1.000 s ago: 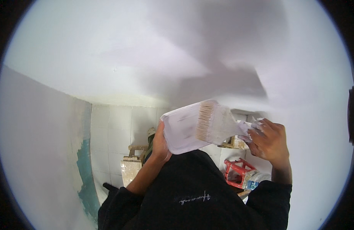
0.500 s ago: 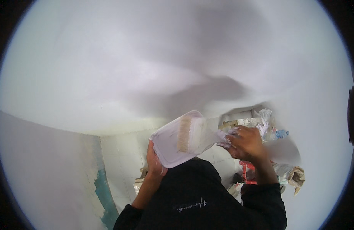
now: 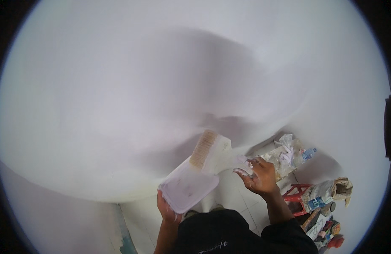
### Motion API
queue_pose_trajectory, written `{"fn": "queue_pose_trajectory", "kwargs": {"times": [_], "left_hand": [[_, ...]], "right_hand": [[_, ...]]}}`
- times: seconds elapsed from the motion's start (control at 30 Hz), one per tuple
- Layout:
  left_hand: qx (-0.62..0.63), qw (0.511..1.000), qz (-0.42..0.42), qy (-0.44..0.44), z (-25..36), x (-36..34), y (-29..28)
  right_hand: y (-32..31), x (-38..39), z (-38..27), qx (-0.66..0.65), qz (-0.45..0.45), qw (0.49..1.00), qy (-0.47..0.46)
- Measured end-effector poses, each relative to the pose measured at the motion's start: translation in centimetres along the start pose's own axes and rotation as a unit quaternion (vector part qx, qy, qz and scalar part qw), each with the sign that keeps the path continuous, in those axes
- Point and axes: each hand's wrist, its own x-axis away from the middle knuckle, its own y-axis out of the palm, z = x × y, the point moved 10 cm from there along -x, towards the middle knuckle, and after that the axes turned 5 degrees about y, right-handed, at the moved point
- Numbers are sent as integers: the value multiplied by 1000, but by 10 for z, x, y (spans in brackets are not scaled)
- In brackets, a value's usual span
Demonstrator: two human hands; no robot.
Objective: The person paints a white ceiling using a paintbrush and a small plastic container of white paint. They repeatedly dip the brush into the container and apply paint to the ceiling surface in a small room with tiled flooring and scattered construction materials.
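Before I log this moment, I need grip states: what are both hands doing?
Left hand: holding the pale tray.
Right hand: holding the wide brush by its handle.

Your tray (image 3: 189,188) is pale lilac with darker smudges. Your brush (image 3: 223,154) has beige bristles (image 3: 203,149) and a whitish body. Your right hand (image 3: 260,174) bears white spots. Your shirt (image 3: 242,237) is black with white script. The wall (image 3: 98,84) is off-white shading to lilac-grey; the floor tiles (image 3: 138,218) are white with thin grey joint lines. The stool (image 3: 293,197) is red; the wall patch (image 3: 126,244) is teal.
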Motion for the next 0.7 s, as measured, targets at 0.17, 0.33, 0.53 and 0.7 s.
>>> {"fn": "queue_pose_trajectory", "kwargs": {"times": [0.17,0.33,0.53,0.7], "left_hand": [[-5,999,-45,-10,-4,0,12],[-99,992,-71,6,2,0,12],[-16,998,-37,-50,-2,7,13],[-27,997,-40,-52,-7,5,12]], "right_hand": [[-66,-25,31,132,155,978,42],[-140,-82,37,222,350,910,13],[-110,-125,80,193,293,930,107],[-11,-47,153,189,173,949,183]]}}
